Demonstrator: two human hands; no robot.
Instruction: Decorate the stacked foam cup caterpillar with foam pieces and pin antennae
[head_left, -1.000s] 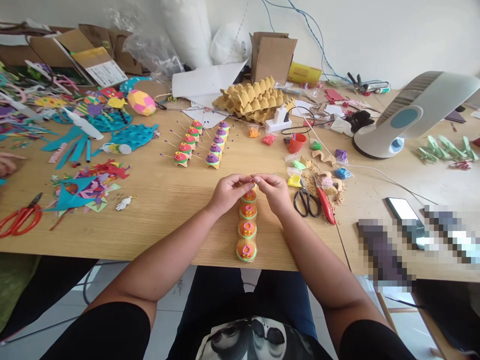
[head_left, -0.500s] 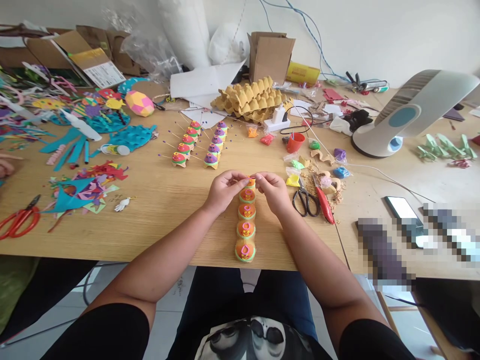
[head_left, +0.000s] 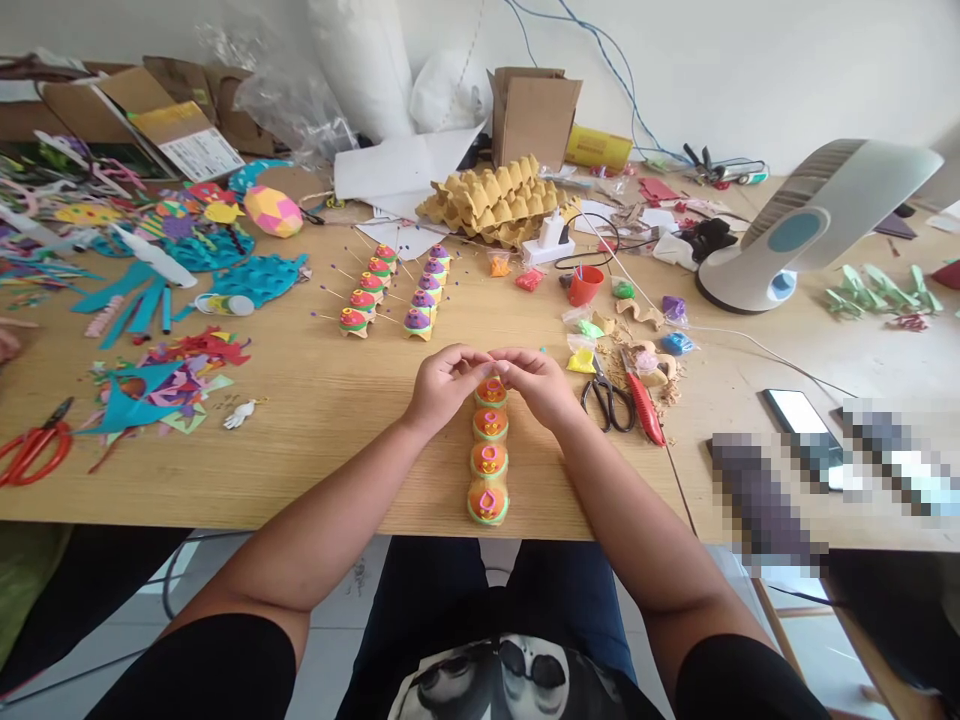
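Currently left hand (head_left: 444, 388) and right hand (head_left: 537, 382) meet fingertip to fingertip over the far end of the orange egg-carton strip (head_left: 490, 462); grip looks pinched, can't tell on what. Strip runs lengthwise on the tabletop (head_left: 330, 470), near end by the front edge. Black-handled scissors (head_left: 616, 408) and red cutter (head_left: 646, 408) lie right of it.

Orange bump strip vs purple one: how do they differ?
Colour: the orange strip has orange bumps, the purple strip purple ones.
Sticks: several dark-tipped on the purple strip; none visible on the orange strip.
Position: the orange strip lies nearer the camera than the purple strip.
Shared: single rows of bumps.
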